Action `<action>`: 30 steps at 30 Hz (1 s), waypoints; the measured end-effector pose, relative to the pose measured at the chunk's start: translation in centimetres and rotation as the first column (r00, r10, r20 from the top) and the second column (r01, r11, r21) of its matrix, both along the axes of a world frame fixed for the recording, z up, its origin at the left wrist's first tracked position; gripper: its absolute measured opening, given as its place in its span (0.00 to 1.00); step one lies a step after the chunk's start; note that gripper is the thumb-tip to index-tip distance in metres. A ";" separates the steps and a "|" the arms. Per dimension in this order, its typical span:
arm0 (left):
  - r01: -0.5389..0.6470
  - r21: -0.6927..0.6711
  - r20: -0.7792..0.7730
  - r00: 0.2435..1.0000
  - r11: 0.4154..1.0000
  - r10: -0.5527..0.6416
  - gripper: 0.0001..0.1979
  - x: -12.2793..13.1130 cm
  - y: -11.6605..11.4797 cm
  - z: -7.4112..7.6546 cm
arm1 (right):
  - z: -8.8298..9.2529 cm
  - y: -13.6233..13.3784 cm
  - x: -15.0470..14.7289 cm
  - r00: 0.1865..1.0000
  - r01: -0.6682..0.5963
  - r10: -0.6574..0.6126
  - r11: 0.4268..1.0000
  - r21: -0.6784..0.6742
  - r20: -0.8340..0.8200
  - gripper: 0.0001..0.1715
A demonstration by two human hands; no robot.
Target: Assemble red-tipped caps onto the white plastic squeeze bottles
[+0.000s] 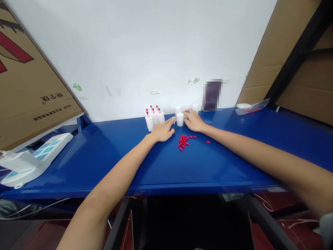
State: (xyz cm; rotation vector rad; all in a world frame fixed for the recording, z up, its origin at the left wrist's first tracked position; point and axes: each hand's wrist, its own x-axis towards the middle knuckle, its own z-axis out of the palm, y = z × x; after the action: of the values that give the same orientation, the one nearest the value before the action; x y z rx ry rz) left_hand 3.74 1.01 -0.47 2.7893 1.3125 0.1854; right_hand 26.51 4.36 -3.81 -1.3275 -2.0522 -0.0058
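Two white bottles without red tips, a front bottle (pixel 180 119) and a rear bottle (pixel 177 109), stand upright between my hands. My left hand (pixel 162 131) lies palm down with fingers stretched toward their left side. My right hand (pixel 194 121) is at their right side, its fingers reaching toward the bottles; whether the fingertips touch them I cannot tell. Another white bottle (pixel 195 107) stands partly hidden behind my right hand. Left of my left hand is a tight group of several white bottles with red tips (pixel 155 118). Small red caps (pixel 183 140) lie in a loose pile nearer me.
A single red cap (pixel 208 142) lies apart on the blue table (pixel 109 152). A white power strip (pixel 49 152) is at the left edge. A dark phone-like object (pixel 212 95), pixelated, leans on the wall. A clear plastic bag (pixel 253 107) lies back right; cardboard stands on both sides.
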 end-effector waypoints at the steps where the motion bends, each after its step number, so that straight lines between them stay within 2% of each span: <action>1: 0.004 0.000 -0.002 1.000 1.000 -0.004 0.35 0.0 0.0 0.0 | 0.0 0.0 0.0 1.000 -0.016 0.016 1.000 -0.004 0.006 0.23; 9: 0.024 0.004 0.050 0.998 1.000 -0.024 0.34 -0.1 0.0 -0.1 | 0.1 -0.1 -0.2 0.998 -0.048 0.048 0.999 -0.009 -0.046 0.21; 18: 0.047 0.000 0.103 0.994 0.999 -0.047 0.33 -0.4 -0.2 0.1 | 0.5 -0.3 0.2 0.985 -0.171 0.172 0.983 -0.073 0.005 0.20; 30: 0.039 0.008 0.159 0.987 0.999 -0.040 0.30 -0.5 -0.4 0.1 | 0.5 -0.3 0.0 0.954 -0.298 0.298 0.954 -0.003 -0.037 0.19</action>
State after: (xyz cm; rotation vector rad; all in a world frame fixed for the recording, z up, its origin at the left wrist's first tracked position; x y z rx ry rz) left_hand 3.27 0.64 -0.36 2.7360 1.2208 0.4005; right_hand 26.52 4.07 -3.29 -1.0024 -2.2036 0.1610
